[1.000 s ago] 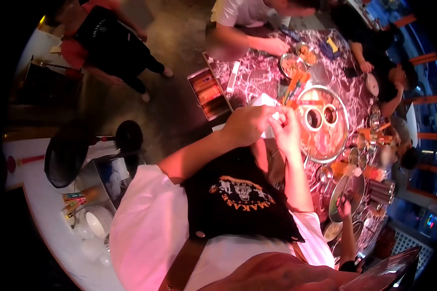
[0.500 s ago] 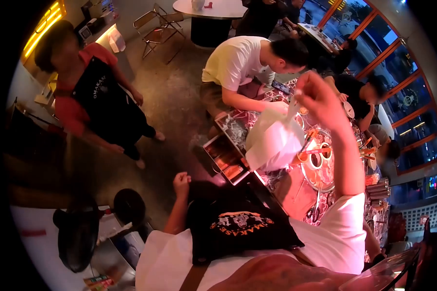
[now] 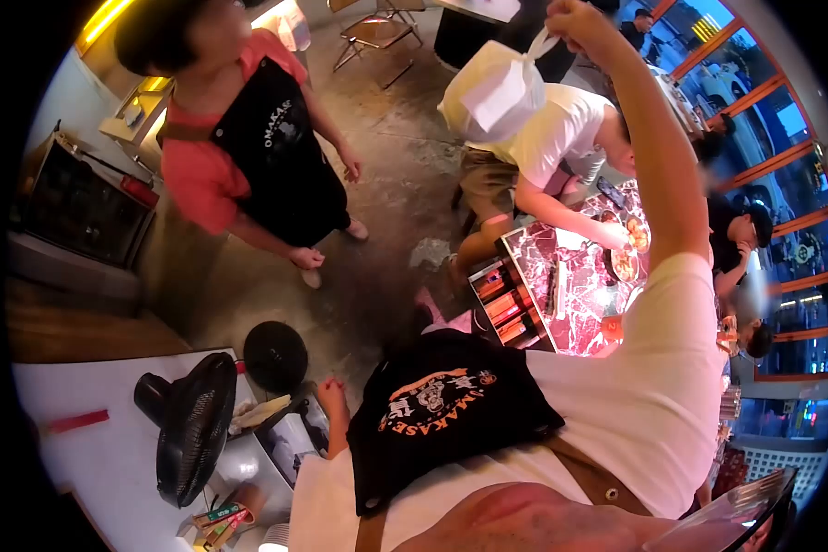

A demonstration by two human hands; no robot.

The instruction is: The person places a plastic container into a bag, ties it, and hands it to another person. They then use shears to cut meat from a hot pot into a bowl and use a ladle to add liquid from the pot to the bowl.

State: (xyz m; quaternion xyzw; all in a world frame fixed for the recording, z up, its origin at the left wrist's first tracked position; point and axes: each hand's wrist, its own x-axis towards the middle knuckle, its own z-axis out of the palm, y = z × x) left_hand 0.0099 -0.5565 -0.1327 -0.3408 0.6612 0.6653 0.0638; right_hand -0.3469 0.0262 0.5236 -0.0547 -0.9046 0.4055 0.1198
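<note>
My right hand (image 3: 575,29) is raised high at the top of the view, fingers closed around the tied handles of a white plastic bag (image 3: 495,97). The bag hangs full and bulging, with a pale boxy shape showing through, and overlaps the back of a seated person in this view. Low at my left side, my left hand (image 3: 333,396) has its fingers curled with nothing visible in them. It is close to an open drawer or bin (image 3: 294,437) at the edge of a white counter (image 3: 110,386).
A person in a black apron (image 3: 281,138) stands ahead on the left. Someone in a white shirt (image 3: 566,138) sits at a marbled table (image 3: 570,304) with dishes. A black fan (image 3: 196,431) and a round black stool (image 3: 276,357) are left of me. A folding chair (image 3: 377,32) stands farther back.
The bag has risen from over the table and swung left, held in my right hand. My view has turned toward the right. The aproned person appears nearer.
</note>
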